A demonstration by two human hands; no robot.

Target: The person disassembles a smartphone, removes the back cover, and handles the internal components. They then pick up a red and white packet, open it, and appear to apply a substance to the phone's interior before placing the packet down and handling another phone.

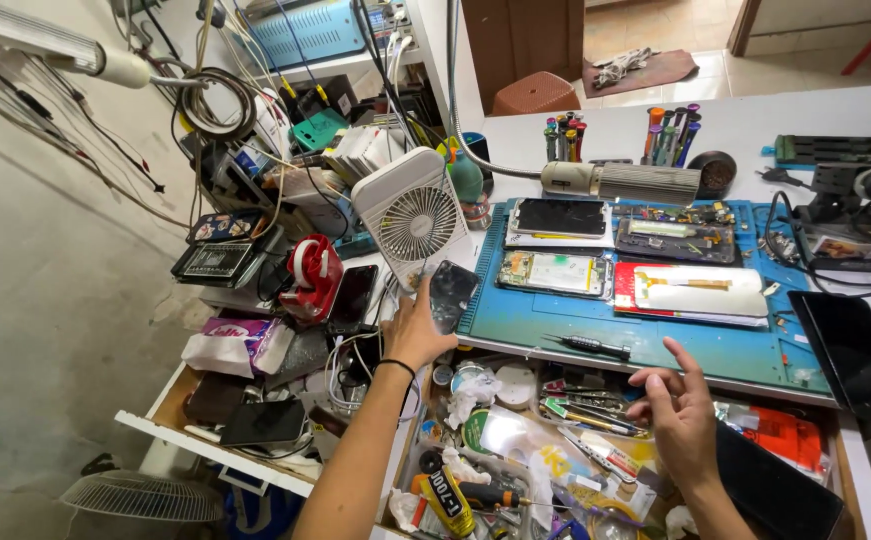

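Two hands at work: my left hand [417,330] has a closed grip on a dark phone [451,293] at centre frame, tilted up beside the small white fan [415,220], while my right hand [680,410] hovers empty, fingers spread, above the cluttered open drawer [545,450] below the blue mat [655,335].

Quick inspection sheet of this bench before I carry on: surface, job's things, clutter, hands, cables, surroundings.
Surface: blue work mat on a white bench, mostly covered.
Job's things: dark phone panel in the left hand; opened phones and a screwdriver on the mat.
Clutter: open drawer full of tools, tubes and wrappers; small white fan; red tape dispenser.
Hands: left hand fingers grip the panel; right hand spread over the drawer, empty.
Cables: tangled bundle at rear left.
Surroundings: concrete floor, floor fan lower left.
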